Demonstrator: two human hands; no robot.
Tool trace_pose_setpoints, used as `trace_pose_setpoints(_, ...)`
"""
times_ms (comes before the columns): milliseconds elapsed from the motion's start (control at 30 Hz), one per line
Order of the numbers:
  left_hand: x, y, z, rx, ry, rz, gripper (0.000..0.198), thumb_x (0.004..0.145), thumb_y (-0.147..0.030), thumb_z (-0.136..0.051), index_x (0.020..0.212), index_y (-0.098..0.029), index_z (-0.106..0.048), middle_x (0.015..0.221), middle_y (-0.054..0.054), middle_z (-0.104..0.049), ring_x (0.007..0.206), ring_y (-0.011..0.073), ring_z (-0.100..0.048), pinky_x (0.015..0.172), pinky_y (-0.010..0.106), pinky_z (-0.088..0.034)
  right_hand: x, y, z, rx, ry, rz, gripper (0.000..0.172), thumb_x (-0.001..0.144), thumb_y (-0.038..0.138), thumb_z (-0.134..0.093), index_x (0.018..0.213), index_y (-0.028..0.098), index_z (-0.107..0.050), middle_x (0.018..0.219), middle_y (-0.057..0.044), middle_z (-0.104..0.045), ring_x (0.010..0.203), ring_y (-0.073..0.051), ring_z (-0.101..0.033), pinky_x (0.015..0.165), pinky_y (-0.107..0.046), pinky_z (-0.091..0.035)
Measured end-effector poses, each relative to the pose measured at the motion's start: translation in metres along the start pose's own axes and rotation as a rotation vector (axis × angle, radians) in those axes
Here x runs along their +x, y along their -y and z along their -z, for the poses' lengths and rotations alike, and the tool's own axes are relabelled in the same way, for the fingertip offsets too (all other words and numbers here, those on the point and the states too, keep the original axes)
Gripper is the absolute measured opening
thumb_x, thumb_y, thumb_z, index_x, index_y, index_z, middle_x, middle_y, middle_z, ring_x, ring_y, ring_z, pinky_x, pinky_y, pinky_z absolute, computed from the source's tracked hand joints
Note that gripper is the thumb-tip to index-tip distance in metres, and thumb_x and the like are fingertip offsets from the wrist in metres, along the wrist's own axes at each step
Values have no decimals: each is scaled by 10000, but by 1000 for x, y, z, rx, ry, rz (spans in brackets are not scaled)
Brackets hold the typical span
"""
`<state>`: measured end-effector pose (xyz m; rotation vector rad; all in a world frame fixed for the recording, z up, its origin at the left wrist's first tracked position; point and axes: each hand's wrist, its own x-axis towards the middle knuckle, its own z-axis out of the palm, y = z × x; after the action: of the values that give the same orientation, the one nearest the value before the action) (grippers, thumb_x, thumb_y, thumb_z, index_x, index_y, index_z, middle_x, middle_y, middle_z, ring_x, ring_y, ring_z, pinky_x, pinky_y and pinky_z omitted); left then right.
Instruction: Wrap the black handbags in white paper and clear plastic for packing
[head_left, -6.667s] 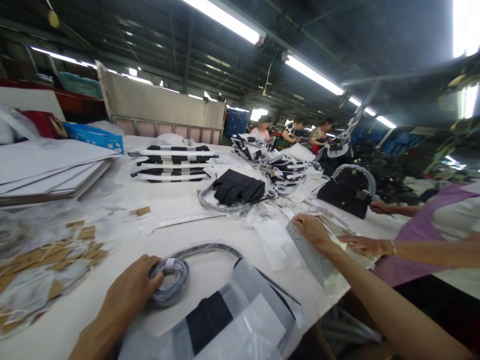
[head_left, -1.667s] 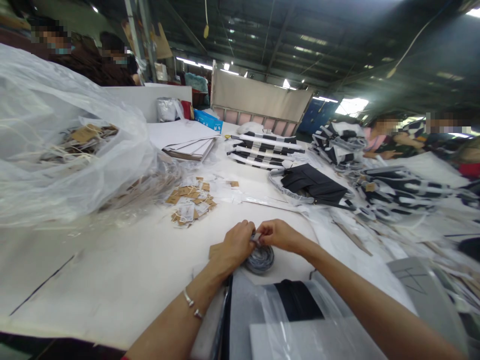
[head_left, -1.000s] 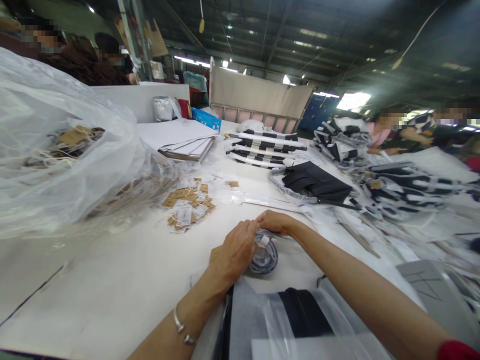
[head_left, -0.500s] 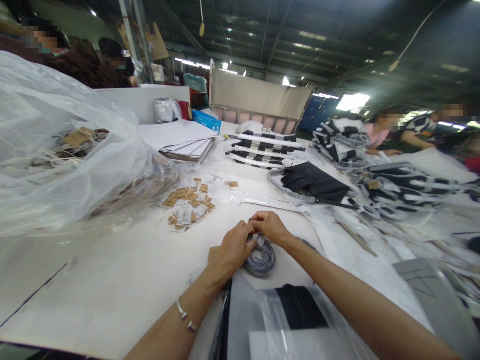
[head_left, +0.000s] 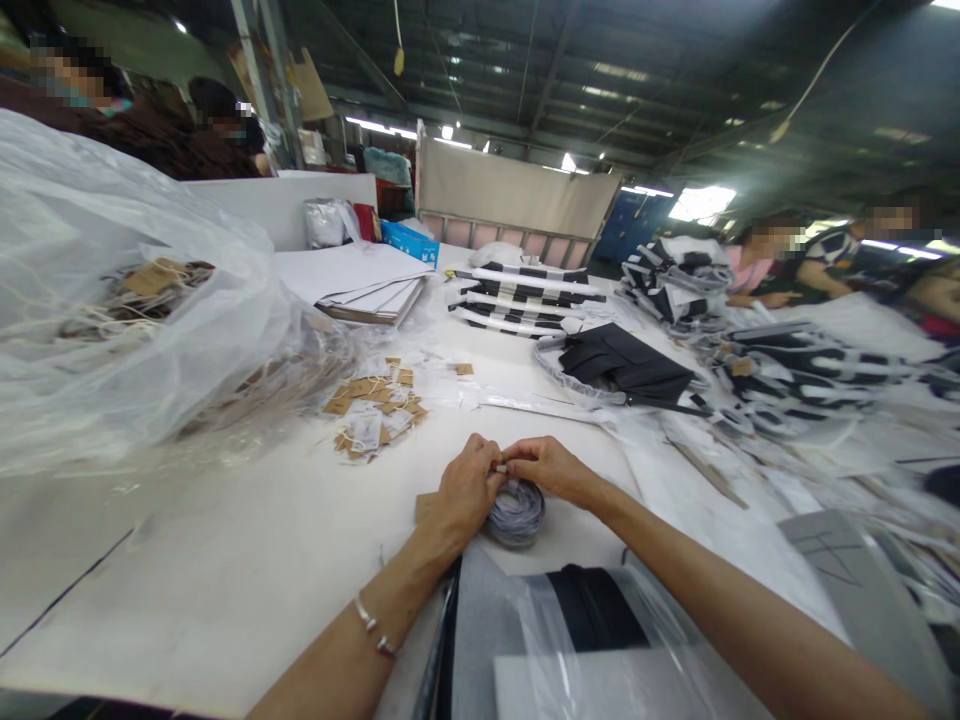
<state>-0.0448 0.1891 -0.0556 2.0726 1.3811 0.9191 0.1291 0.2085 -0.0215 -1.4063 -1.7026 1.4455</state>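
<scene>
On the table (head_left: 247, 570), a strap coil (head_left: 517, 515) lies just beyond the nearest handbag (head_left: 600, 615). The left hand (head_left: 466, 488) is at the coil's left, the right hand (head_left: 553, 470) at its far right. Farther left lies a hang-tag heap (head_left: 375, 408), between the coil and a plastic sack (head_left: 187, 370). Behind the heap lies a sheet stack (head_left: 360, 282), with a box (head_left: 409, 243) behind it. Right of the stack lies a bag row (head_left: 529, 300); before its right end, a flap bag (head_left: 626, 365); farther right, a bag pile (head_left: 810, 375).
</scene>
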Motion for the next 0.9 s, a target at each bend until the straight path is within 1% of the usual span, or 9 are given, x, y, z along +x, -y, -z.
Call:
trace_pose_setpoints(100,-1,-2,0,15,9,-8,148,819,-72,-538,818,-217,-509,907,-9,-522,813,152,-525,721,258,-382,-7,-1,0,26,96,57,373,641,289,-739,995,171,-733,971,-34,-748,857,-194,-660,794,-306,-502)
trace_pose_setpoints(167,-1,-3,0,17,15,13,143,832,-80,-528,806,-218,-499,831,-21,-521,765,152,-513,704,264,-369,-9,-4,-5,-71,16,105,321,637,251,-732,950,178,-735,931,-29,-750,849,-200,-664,783,-304,-502)
trace_pose_setpoints(300,0,-3,3,-14,19,47,115,857,-135,-530,782,-215,-493,742,-34,-521,697,149,-493,655,269,-343,-12,-6,-20,-342,-233,156,142,687,196,-692,823,193,-733,787,-11,-738,747,-189,-657,708,-288,-486)
trace_pose_setpoints(400,1,-3,9,-62,64,13,88,846,-174,-542,774,-209,-507,740,-30,-544,699,150,-503,659,271,-353,-16,-6,-27,-476,-308,226,81,741,177,-665,786,209,-724,786,-12,-737,754,-187,-663,730,-292,-487)
trace_pose_setpoints(533,5,-3,22,-316,203,-20,79,833,-275,-562,858,-200,-563,784,-21,-607,746,161,-559,672,264,-397,-24,-10,-25,-619,-347,326,150,771,102,-615,796,212,-715,801,-20,-737,754,-182,-675,736,-294,-503)
trace_pose_setpoints(633,9,-2,30,-476,216,41,207,877,-356,-490,904,-181,-597,834,1,-638,794,172,-581,712,271,-427,-32,-12,-19,-711,-334,522,196,808,62,-569,833,207,-698,835,-26,-730,779,-171,-675,767,-297,-525)
trace_pose_setpoints(733,11,0,32,-556,193,127,289,881,-399,-470,841,-159,-626,826,23,-637,816,181,-580,758,284,-438,-45,-2,-13,-744,-349,761,178,874,78,-546,883,199,-677,900,-47,-726,844,-166,-674,802,-299,-543)
trace_pose_setpoints(800,9,0,30,-713,284,190,331,868,-452,-500,835,-151,-635,793,19,-625,761,171,-573,741,289,-450,-55,12,-10,-764,-391,885,163,901,97,-547,926,199,-671,948,-57,-727,902,-166,-673,879,-328,-538)
trace_pose_setpoints(900,5,-7,29,-1020,510,268,394,825,-527,-585,879,-140,-634,806,27,-640,723,159,-584,730,302,-473,-71,36,-8,-849,-393,1027,190,921,99,-525,965,213,-671,960,-43,-734,940,-158,-673,1013,-400,-475)
